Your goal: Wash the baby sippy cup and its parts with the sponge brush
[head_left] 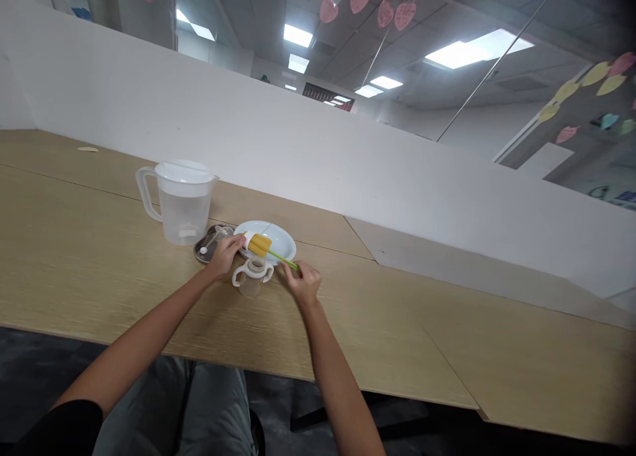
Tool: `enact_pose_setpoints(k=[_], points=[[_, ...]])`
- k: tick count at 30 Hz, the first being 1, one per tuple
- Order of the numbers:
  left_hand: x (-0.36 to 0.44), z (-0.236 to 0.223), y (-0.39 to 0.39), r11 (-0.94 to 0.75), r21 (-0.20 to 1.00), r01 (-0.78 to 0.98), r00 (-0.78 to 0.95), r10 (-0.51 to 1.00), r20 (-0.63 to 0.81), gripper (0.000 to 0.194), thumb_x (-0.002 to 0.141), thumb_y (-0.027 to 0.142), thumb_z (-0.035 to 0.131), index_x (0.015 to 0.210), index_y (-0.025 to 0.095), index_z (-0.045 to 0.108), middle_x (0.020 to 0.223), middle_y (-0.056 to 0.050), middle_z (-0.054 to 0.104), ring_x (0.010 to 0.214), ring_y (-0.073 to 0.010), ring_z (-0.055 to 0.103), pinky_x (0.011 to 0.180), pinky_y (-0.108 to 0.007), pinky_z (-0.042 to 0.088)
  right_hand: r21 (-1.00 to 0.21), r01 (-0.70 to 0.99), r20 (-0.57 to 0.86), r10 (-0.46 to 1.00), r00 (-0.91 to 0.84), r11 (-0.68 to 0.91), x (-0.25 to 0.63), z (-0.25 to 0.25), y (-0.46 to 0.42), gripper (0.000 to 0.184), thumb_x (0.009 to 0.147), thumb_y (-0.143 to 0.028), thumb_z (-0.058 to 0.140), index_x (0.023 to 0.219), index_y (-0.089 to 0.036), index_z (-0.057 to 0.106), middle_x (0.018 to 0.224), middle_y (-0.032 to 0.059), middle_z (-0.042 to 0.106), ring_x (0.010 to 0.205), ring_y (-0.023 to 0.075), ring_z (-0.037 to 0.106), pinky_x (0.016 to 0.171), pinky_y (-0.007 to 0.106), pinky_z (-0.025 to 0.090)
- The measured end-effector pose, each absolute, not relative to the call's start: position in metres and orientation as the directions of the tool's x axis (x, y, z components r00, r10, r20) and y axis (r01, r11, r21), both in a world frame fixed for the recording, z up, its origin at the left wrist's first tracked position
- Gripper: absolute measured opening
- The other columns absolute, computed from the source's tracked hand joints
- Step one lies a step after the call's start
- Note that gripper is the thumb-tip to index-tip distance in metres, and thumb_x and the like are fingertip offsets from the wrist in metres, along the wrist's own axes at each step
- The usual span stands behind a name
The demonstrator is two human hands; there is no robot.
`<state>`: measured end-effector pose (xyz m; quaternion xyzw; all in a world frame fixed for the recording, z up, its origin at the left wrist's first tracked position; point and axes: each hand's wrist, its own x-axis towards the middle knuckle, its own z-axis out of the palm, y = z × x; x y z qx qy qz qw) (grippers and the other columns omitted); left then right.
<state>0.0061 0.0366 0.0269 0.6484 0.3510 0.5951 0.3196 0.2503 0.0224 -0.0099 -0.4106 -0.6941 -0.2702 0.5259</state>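
A bottle brush (260,245) with a yellow sponge head, a white tip and a thin green handle is held between my hands, above a white bowl (285,239). My left hand (227,256) has its fingers closed on the white end of the sponge. Closed round the green handle is my right hand (304,284). Just below the sponge, a clear baby bottle (251,284) with two white side handles stands upright and uncapped on the table. Beside my left hand, a dark round tray (201,252) carries small clear and white bottle parts (218,234), partly hidden.
A translucent lidded pitcher (185,211) stands left of the tray, its handle facing left. The wooden table (397,323) runs along a low white wall (278,151) with glass above. A small pale flat piece (88,149) lies at the far left.
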Motion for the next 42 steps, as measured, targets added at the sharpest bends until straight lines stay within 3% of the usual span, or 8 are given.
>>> enact_pose_setpoints(k=[2,5,11,30,36,42], points=[[0.0063,0.0259,0.0358,-0.540,0.840,0.046,0.053,0.841,0.538,0.039,0.087,0.052,0.050,0.097,0.017,0.063,0.075,-0.002,0.060,0.076,-0.0179,0.054,0.075,-0.029,0.043,-0.060,0.857,0.950,0.294,-0.108,0.511,0.2502,-0.0096,0.0221,0.034,0.089,-0.044,0.062,0.068,-0.017,0.063,0.053,-0.0003,0.060,0.046,0.0094,0.050,0.051,0.023,0.036],[0.0072,0.0242,0.0343,-0.509,0.861,-0.012,0.039,0.860,0.509,0.043,0.088,0.050,0.051,0.119,0.020,0.051,0.075,0.001,0.059,0.073,-0.0164,0.054,0.073,-0.028,0.042,-0.066,0.862,0.944,0.312,-0.110,0.503,0.2502,-0.0094,0.0220,0.035,0.089,-0.045,0.061,0.068,-0.017,0.063,0.053,-0.0004,0.060,0.046,0.0092,0.049,0.050,0.023,0.035],[0.0081,0.0243,0.0343,-0.504,0.864,0.003,0.027,0.863,0.504,0.034,0.085,0.053,0.051,0.101,0.022,0.049,0.071,0.004,0.055,0.067,-0.0147,0.053,0.068,-0.026,0.041,-0.061,0.870,0.940,0.320,-0.115,0.489,0.2502,-0.0092,0.0227,0.038,0.091,-0.047,0.058,0.066,-0.018,0.062,0.051,-0.0006,0.058,0.045,0.0089,0.047,0.050,0.022,0.034],[0.0078,0.0305,0.0335,-0.535,0.845,0.006,-0.011,0.845,0.535,0.034,0.087,0.052,0.051,0.095,0.020,0.057,0.075,0.001,0.055,0.073,-0.0165,0.051,0.068,-0.027,0.039,-0.087,0.855,0.934,0.341,-0.109,0.511,0.2509,-0.0100,0.0221,0.036,0.090,-0.044,0.059,0.068,-0.017,0.063,0.054,0.0000,0.059,0.046,0.0090,0.048,0.051,0.022,0.035],[0.0091,0.0293,0.0328,-0.513,0.857,-0.046,-0.010,0.858,0.513,0.034,0.085,0.054,0.052,0.097,0.022,0.051,0.069,0.003,0.051,0.067,-0.0152,0.050,0.066,-0.026,0.040,-0.097,0.865,0.925,0.366,-0.104,0.492,0.2500,-0.0088,0.0209,0.038,0.091,-0.046,0.057,0.067,-0.017,0.062,0.051,-0.0007,0.058,0.044,0.0087,0.046,0.049,0.022,0.034],[0.0093,0.0327,0.0300,-0.534,0.845,0.019,-0.006,0.845,0.534,0.034,0.089,0.053,0.047,0.096,0.020,0.054,0.073,0.000,0.057,0.073,-0.0172,0.054,0.069,-0.028,0.042,-0.108,0.856,0.919,0.379,-0.107,0.505,0.2502,-0.0086,0.0207,0.039,0.092,-0.047,0.056,0.066,-0.017,0.061,0.052,-0.0001,0.058,0.046,0.0093,0.048,0.051,0.022,0.035]])
